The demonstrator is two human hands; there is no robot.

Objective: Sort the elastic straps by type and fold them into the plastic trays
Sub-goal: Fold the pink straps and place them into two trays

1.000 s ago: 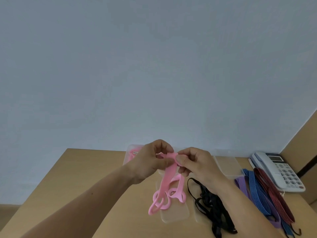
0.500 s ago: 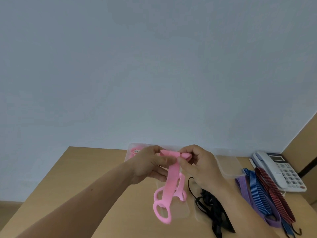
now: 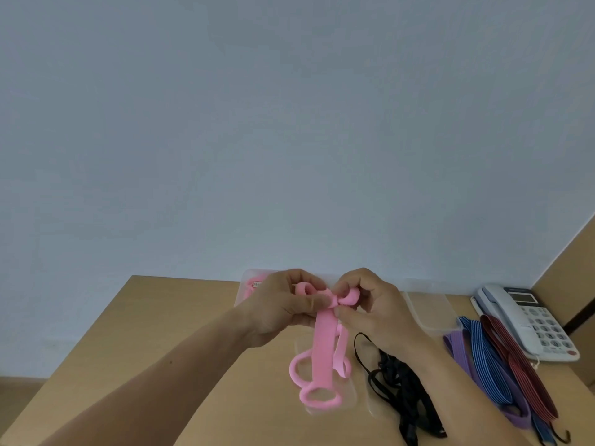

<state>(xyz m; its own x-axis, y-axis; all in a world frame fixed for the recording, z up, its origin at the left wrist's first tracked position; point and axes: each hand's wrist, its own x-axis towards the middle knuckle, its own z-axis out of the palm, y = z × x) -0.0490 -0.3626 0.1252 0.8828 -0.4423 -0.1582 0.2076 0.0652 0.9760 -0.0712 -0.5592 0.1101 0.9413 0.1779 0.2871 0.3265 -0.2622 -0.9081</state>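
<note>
A pink elastic strap (image 3: 322,349) hangs above the desk, its looped ends dangling over a clear tray lid (image 3: 349,399). My left hand (image 3: 283,305) pinches its folded top from the left, and my right hand (image 3: 370,309) pinches a small fold of it from the right. Behind my left hand stands a clear plastic tray (image 3: 246,291) with pink straps inside. An empty clear tray (image 3: 428,309) stands at the back right. Black straps (image 3: 399,384) lie in a tangle below my right wrist.
Purple (image 3: 467,358), blue striped (image 3: 486,358) and dark red striped straps (image 3: 515,358) lie side by side on the right of the wooden desk (image 3: 180,333). A white desk phone (image 3: 528,320) sits at the far right. A pale wall rises behind the desk.
Both hands have rolled the strap's top into two small loops. The hanging looped ends have swung and now sit a little lower over the lid.
</note>
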